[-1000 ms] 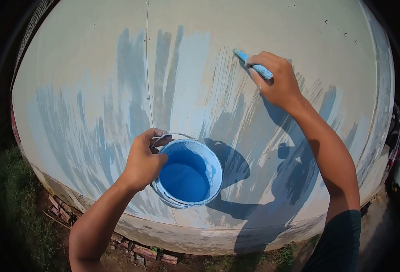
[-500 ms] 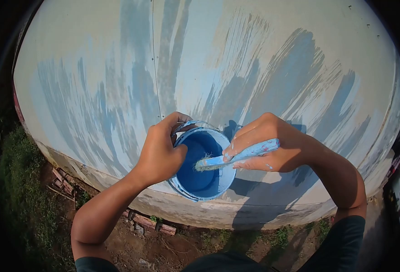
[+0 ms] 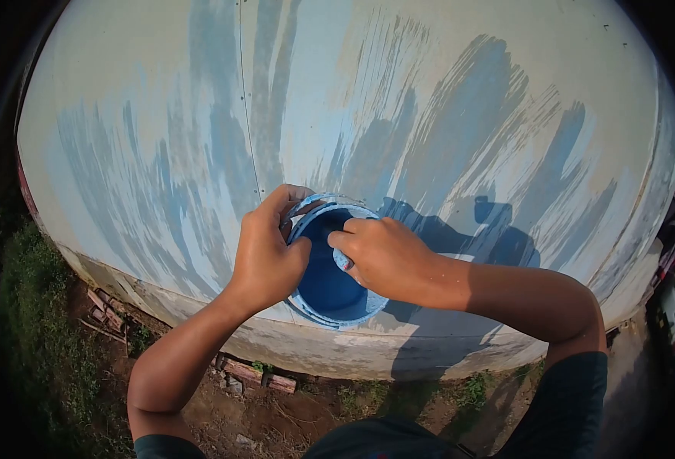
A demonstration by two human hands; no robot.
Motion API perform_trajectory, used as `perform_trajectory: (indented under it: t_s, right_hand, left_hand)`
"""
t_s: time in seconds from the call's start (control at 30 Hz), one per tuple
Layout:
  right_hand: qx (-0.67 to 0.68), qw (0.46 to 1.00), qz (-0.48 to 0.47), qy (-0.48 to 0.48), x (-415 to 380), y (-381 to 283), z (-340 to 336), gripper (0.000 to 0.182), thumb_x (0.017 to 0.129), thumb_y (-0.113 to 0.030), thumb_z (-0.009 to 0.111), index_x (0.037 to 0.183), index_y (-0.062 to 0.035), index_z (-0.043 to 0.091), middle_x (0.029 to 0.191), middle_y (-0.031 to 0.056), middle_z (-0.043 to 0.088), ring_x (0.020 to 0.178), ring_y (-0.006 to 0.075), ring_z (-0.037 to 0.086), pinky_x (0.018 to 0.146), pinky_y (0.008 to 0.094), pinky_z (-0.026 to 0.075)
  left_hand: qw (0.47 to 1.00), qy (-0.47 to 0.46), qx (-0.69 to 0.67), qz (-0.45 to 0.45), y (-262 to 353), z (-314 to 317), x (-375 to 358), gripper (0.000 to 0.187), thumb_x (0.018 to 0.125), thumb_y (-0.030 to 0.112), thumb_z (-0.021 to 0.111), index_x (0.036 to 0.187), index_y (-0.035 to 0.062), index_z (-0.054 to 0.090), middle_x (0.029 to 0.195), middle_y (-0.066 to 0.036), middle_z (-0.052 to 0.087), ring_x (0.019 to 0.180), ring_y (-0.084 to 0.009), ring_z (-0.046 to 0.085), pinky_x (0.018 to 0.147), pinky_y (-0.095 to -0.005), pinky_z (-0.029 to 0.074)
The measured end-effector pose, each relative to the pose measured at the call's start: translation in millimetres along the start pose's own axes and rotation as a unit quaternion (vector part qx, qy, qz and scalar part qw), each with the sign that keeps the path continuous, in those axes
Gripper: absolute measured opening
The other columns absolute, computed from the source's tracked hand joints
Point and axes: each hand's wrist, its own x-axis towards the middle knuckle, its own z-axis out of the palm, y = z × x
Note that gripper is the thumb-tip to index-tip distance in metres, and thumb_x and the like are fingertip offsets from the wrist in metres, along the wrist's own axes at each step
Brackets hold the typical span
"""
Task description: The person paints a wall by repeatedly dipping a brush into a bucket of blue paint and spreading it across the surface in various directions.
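- Far left, grass [image 3: 24, 306] and a row of bricks [image 3: 257, 375] lie on the ground at the foot of the wall [image 3: 123, 84], which is pale with streaks of blue paint brushed across it.
- The left hand [image 3: 265, 256] is curled around the near rim of the bucket [image 3: 330, 268], thumb and fingers pinching its edge and wire handle. Held this way, the bucket probably stays level and close to the wall, within easy reach of the other hand.
- The bucket sits between the two hands, in front of the lower part of the wall, with blue paint inside.
- The right hand [image 3: 387, 256] is closed around the brush [image 3: 339, 260], knuckles up, reaching over the bucket's mouth. Only a short bit of the paint-covered handle shows below the fingers; the bristles are hidden, seemingly down in the paint.
- Right of the hands, the shadow of arm and bucket falls on the wall.
- Compared with half a second before, the brush no longer lies across the rim with its handle in plain sight: the right hand has turned over and pushed it deeper into the bucket. A second ago that hand was high on the wall, brushing. The left hand's hold has not changed.
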Motion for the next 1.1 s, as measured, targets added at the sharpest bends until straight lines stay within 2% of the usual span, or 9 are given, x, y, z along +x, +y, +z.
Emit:
perform_trajectory:
  t_s: [0.13, 0.33, 0.57, 0.63, 0.73, 0.8, 1.0, 1.07, 1.1]
  right_hand:
    - [0.01, 0.998, 0.061, 0.021, 3, -6, 14, 0.014, 0.084, -0.005, 0.076, 0.092, 0.0053, 0.073, 0.088, 0.0238, 0.071, 0.079, 0.0407, 0.073, 0.073, 0.0479, 0.061]
    - [0.074, 0.993, 0.075, 0.052, 7, -2, 16, 0.015, 0.082, -0.002, 0.074, 0.092, 0.0094, 0.073, 0.09, 0.0273, 0.069, 0.081, 0.0446, 0.071, 0.076, 0.0483, 0.059]
    - [0.137, 0.987, 0.084, 0.006, 0, -6, 10, 0.015, 0.08, 0.0, 0.076, 0.092, 0.0089, 0.073, 0.087, 0.0285, 0.072, 0.086, 0.0431, 0.074, 0.077, 0.0483, 0.059]
    - [0.148, 0.983, 0.089, 0.067, 3, -4, 6, 0.025, 0.082, -0.003, 0.076, 0.105, 0.0069, 0.076, 0.09, 0.0294, 0.072, 0.08, 0.0406, 0.072, 0.073, 0.0452, 0.056]
    - [0.134, 0.979, 0.153, 0.034, 7, -6, -24, 0.024, 0.082, -0.003, 0.077, 0.105, 0.0053, 0.078, 0.089, 0.0297, 0.074, 0.076, 0.0383, 0.074, 0.072, 0.0415, 0.057]
    - [0.15, 0.976, 0.143, 0.069, 3, -5, -31, 0.02, 0.084, -0.005, 0.079, 0.102, 0.004, 0.078, 0.085, 0.0253, 0.075, 0.072, 0.0342, 0.074, 0.071, 0.0384, 0.056]
    - [0.253, 0.936, 0.235, 0.066, -12, -3, -55, 0.017, 0.089, -0.009, 0.082, 0.102, 0.002, 0.078, 0.097, 0.0171, 0.079, 0.08, 0.0238, 0.077, 0.073, 0.0348, 0.058]
    - [0.276, 0.93, 0.207, 0.128, -22, 2, -55, 0.015, 0.089, -0.007, 0.083, 0.101, 0.001, 0.077, 0.103, 0.0157, 0.079, 0.087, 0.0222, 0.077, 0.075, 0.0351, 0.059]
    - [0.274, 0.932, 0.203, 0.122, -27, 3, -52, 0.015, 0.089, -0.007, 0.083, 0.101, 0.001, 0.077, 0.103, 0.0157, 0.079, 0.087, 0.0222, 0.077, 0.075, 0.0351, 0.059]
  left_hand:
    - [1.0, 0.012, -0.02, 0.008, 4, 7, 3, 0.042, 0.078, -0.015, 0.055, 0.119, -0.0066, 0.061, 0.106, -0.019, 0.075, 0.098, -0.0193, 0.072, 0.086, -0.0306, 0.055]
    - [1.0, -0.001, -0.022, 0.009, 15, 9, 7, 0.043, 0.077, -0.016, 0.054, 0.119, -0.0078, 0.06, 0.107, -0.022, 0.075, 0.104, -0.0222, 0.073, 0.093, -0.0328, 0.055]
    - [0.999, 0.008, -0.044, 0.01, 5, 15, 4, 0.044, 0.077, -0.017, 0.052, 0.119, -0.0078, 0.06, 0.109, -0.022, 0.074, 0.105, -0.0225, 0.072, 0.097, -0.0331, 0.054]
    - [0.999, 0.0, -0.04, 0.005, 8, 14, 4, 0.044, 0.077, -0.017, 0.052, 0.12, -0.0077, 0.06, 0.109, -0.021, 0.074, 0.106, -0.0223, 0.072, 0.097, -0.033, 0.054]
    - [0.999, -0.004, -0.042, 0.0, 7, 14, 5, 0.045, 0.078, -0.017, 0.053, 0.121, -0.0074, 0.06, 0.11, -0.021, 0.074, 0.107, -0.0216, 0.072, 0.097, -0.0324, 0.054]
    - [0.999, 0.0, -0.045, 0.003, 8, 11, 6, 0.045, 0.078, -0.017, 0.053, 0.121, -0.0072, 0.06, 0.111, -0.02, 0.074, 0.107, -0.0211, 0.071, 0.098, -0.0319, 0.053]
    - [0.997, 0.009, -0.074, -0.03, 7, 5, 13, 0.043, 0.079, -0.016, 0.054, 0.122, -0.0076, 0.06, 0.115, -0.022, 0.073, 0.112, -0.022, 0.071, 0.098, -0.0316, 0.053]
    - [0.996, -0.017, -0.055, -0.073, 5, 1, 18, 0.05, 0.076, -0.019, 0.048, 0.124, -0.0079, 0.055, 0.128, -0.022, 0.066, 0.133, -0.0268, 0.061, 0.107, -0.034, 0.052]
    - [0.996, -0.01, -0.057, -0.074, 1, 1, 19, 0.05, 0.076, -0.019, 0.048, 0.124, -0.0079, 0.055, 0.128, -0.022, 0.066, 0.133, -0.0268, 0.061, 0.107, -0.034, 0.052]
